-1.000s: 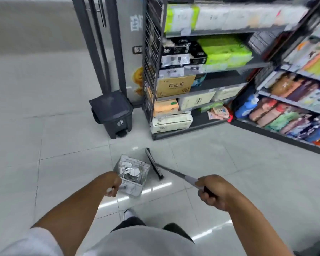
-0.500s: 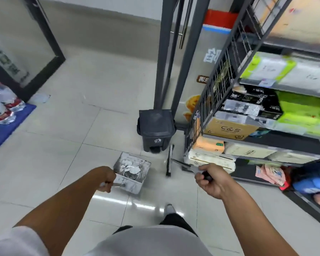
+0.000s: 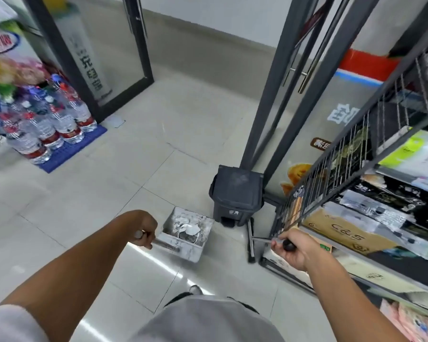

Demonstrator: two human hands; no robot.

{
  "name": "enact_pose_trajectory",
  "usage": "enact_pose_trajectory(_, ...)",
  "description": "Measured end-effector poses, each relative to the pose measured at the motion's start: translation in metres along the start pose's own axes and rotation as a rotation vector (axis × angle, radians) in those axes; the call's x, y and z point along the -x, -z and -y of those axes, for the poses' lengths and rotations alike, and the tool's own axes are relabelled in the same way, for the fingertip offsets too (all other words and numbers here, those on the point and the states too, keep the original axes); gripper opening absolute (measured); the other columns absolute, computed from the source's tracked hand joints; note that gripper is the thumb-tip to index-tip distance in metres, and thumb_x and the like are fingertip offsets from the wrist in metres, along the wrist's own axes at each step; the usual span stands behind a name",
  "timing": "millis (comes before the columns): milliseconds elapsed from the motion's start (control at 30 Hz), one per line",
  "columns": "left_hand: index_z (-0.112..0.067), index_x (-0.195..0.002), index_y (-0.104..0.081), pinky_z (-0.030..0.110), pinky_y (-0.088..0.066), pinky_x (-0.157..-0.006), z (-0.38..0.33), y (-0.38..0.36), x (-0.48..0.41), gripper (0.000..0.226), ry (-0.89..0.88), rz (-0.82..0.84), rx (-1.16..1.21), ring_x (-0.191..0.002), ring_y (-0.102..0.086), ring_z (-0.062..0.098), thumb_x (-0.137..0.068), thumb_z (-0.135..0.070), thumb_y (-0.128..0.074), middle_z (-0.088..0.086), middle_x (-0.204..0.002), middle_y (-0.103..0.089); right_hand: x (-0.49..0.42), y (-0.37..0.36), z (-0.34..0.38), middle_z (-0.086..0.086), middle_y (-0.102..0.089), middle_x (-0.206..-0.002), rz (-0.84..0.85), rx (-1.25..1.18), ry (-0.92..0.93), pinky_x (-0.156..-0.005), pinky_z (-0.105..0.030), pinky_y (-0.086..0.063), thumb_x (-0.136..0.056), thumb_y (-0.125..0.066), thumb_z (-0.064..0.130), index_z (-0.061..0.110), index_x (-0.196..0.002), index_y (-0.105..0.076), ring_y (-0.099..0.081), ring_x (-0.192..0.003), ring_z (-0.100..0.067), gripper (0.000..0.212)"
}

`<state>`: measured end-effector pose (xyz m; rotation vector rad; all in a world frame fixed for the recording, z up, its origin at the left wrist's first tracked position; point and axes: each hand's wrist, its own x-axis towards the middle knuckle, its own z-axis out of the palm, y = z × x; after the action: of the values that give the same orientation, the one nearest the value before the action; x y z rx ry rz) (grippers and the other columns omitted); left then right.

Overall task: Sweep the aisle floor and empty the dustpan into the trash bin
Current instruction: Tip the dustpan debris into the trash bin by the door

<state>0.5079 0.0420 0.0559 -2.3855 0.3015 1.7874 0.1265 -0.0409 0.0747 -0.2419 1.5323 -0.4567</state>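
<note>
A metal box-shaped dustpan [image 3: 183,245] holding scraps of paper hangs just above the floor tiles, and my left hand [image 3: 143,229] grips its handle. My right hand [image 3: 294,249] is closed on the black grip of a broom handle. The narrow dark broom head [image 3: 250,240] rests on the floor to the right of the dustpan. A dark grey pedal trash bin [image 3: 236,193] stands just beyond the dustpan with its lid closed, against a dark metal door frame.
A wire-sided shelf unit [image 3: 344,181] full of boxed goods runs along the right, close to my right hand. Packs of water bottles [image 3: 42,124] sit on a blue pallet at the far left. A glass door [image 3: 89,58] stands behind them. Open tiled floor lies between.
The view has swung left and I have come closer to the trash bin. Dustpan and broom have travelled with my hands toward the bin; both grips are unchanged.
</note>
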Motion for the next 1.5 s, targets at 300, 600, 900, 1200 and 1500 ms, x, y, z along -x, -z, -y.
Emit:
enact_pose_trajectory(300, 0.006, -0.089, -0.052, 0.012, -0.032, -0.028, -0.009, 0.018, -0.024, 0.010, -0.011, -0.039, -0.003, -0.028, -0.047, 0.016, -0.091, -0.002, -0.045, 0.017, -0.080, -0.062, -0.034, -0.015, 0.025, -0.028, -0.049, -0.099, 0.059, -0.182, -0.081, -0.037, -0.027, -0.052, -0.091, -0.044, -0.006, -0.002, -0.115, -0.040, -0.055, -0.076, -0.030, 0.024)
enact_pose_trajectory(600, 0.007, -0.107, -0.049, 0.010, -0.033, -0.028, -0.036, 0.043, -0.022, 0.017, -0.042, -0.133, -0.050, -0.049, -0.043, 0.016, -0.093, -0.001, -0.043, 0.021, -0.118, -0.063, -0.060, -0.056, 0.065, -0.018, -0.045, -0.088, 0.120, -0.237, -0.070, -0.039, -0.022, -0.051, -0.092, -0.047, 0.001, 0.000, -0.086, -0.048, -0.047, -0.072, -0.025, 0.005)
enact_pose_trajectory(900, 0.010, -0.091, -0.058, 0.015, -0.031, -0.034, -0.021, 0.087, 0.020, 0.017, -0.194, -0.200, -0.094, -0.037, -0.044, 0.019, -0.086, 0.004, -0.043, 0.022, -0.077, -0.066, -0.070, -0.089, 0.067, -0.019, -0.050, -0.087, 0.121, -0.041, -0.073, -0.037, -0.022, -0.052, -0.093, -0.054, 0.007, -0.001, -0.111, -0.049, -0.052, -0.065, -0.022, 0.020)
enact_pose_trajectory(1200, 0.005, -0.075, -0.050, 0.016, -0.023, -0.034, -0.020, 0.105, 0.090, 0.016, -0.360, -0.148, -0.157, -0.034, -0.034, 0.015, -0.087, 0.005, -0.039, 0.023, -0.070, -0.060, -0.069, -0.093, 0.054, -0.021, -0.054, -0.089, 0.090, -0.016, -0.089, -0.038, -0.021, -0.051, -0.092, -0.056, 0.007, -0.001, -0.095, -0.053, -0.056, -0.067, -0.023, 0.009)
enact_pose_trajectory(1500, 0.011, -0.092, -0.060, 0.015, -0.025, -0.033, -0.062, 0.067, 0.121, 0.014, -0.513, 0.002, -0.144, -0.034, -0.035, 0.011, -0.090, 0.000, -0.052, 0.022, -0.075, -0.060, -0.063, -0.069, 0.051, -0.019, -0.051, -0.090, 0.078, -0.179, -0.073, -0.039, -0.021, -0.052, -0.092, -0.054, 0.004, 0.002, -0.087, -0.052, -0.055, -0.064, -0.022, 0.006)
